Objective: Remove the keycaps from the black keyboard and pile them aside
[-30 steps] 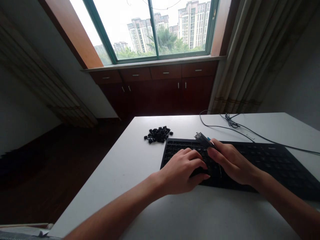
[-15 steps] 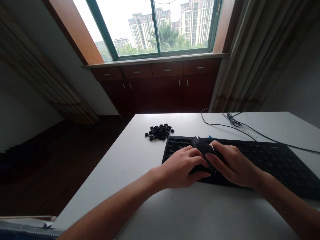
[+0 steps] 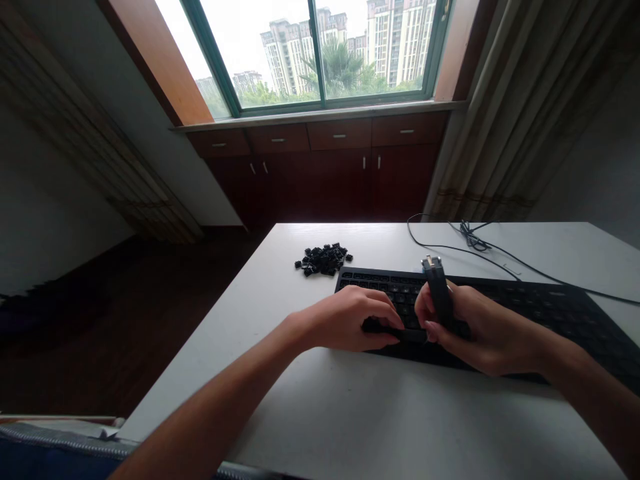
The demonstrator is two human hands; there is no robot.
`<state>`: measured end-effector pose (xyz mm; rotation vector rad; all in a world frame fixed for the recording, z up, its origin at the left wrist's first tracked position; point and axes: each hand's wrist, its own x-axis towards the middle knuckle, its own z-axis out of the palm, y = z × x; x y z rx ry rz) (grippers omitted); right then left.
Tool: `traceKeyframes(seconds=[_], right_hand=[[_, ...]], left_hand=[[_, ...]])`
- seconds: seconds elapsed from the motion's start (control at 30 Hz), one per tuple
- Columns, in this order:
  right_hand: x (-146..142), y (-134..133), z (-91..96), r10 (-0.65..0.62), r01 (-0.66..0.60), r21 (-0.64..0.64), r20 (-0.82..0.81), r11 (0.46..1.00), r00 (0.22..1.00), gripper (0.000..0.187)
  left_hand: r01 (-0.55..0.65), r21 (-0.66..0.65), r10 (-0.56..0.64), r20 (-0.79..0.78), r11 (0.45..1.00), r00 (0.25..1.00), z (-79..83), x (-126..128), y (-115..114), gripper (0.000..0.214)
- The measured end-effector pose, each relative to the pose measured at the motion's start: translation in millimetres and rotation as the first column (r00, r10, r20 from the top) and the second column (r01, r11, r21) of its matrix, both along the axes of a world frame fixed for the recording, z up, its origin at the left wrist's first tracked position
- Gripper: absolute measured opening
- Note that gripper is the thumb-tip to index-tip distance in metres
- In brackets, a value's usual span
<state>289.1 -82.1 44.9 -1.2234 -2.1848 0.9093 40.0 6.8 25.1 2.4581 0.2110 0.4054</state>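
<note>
a flat black computer keyboard (image 3: pixel 500 297) lies on a white rectangular table (image 3: pixel 400 413), near its far edge and right of centre. a loose pile of small black keycaps (image 3: pixel 323 259) sits just left of the keyboard's far left corner. a thin black cable (image 3: pixel 465 250) runs across the table beyond the keyboard. a dark wooden drawer cabinet (image 3: pixel 320 167) stands beyond the table, beneath a green-framed window (image 3: pixel 320 60).

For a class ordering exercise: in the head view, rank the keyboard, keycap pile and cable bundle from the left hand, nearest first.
1. Keyboard: under the left hand.
2. Keycap pile: beyond the keyboard's left corner.
3. Cable bundle: farther back, right.
</note>
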Motion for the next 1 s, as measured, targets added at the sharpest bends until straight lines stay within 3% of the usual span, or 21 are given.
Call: traceKeyframes(seconds=[0.1,0.23,0.33,0.43,0.53,0.7,0.77,0.87,1.0], right_hand=[[3.4,0.6,-1.6,0.011,-0.01,-0.057,0.006,0.998,1.0,0.012],[-2.0,0.0,-1.3,-0.009,0.009,-0.029,0.004,1.0,1.0,0.009],[-13.2,-1.0,-4.8,-0.053,0.053,0.018,-0.029,0.998,0.998,0.011],[-25.9,-2.0,-16.8,-0.161,0.178,0.099,-0.161,0.979,0.974,0.017],[-36.6,-2.1,-32.2,-0.264,0.324,0.18,-0.294,0.929,0.919,0.02],[-44.8,0.6,-41.8,-0.403,0.502,0.161,-0.417,0.85,0.815,0.029],[-43.8,1.9,-38.9,-0.415,0.495,0.123,-0.395,0.86,0.82,0.03],[-37.9,2.9,-32.3,-0.343,0.385,0.086,-0.311,0.919,0.886,0.027],[-25.8,2.5,-23.1,-0.212,0.236,0.064,-0.257,0.97,0.943,0.021]], left_hand=[[0.007,-0.027,-0.006,0.011,1.0,1.0,-1.0,0.1,1.3,0.02],[0.0,-0.033,0.001,0.017,0.999,1.0,-1.3,0.8,1.0,0.022],[-0.024,0.048,0.022,0.036,0.999,0.999,-3.6,5.1,-2.0,0.039],[-0.123,0.151,0.112,0.081,0.981,0.99,-10.2,14.0,-10.6,0.063],[-0.217,0.205,0.195,0.123,0.955,0.973,-17.4,23.7,-22.9,0.074],[-0.154,0.215,0.139,0.085,0.964,0.987,-18.2,28.4,-31.2,0.069],[-0.105,0.224,0.092,0.07,0.969,0.993,-15.4,25.1,-26.6,0.053],[-0.084,0.247,0.067,0.076,0.965,0.995,-10.6,18.2,-16.8,0.031],[-0.074,0.272,0.05,0.095,0.959,0.994,-7.1,13.2,-9.8,0.022]])
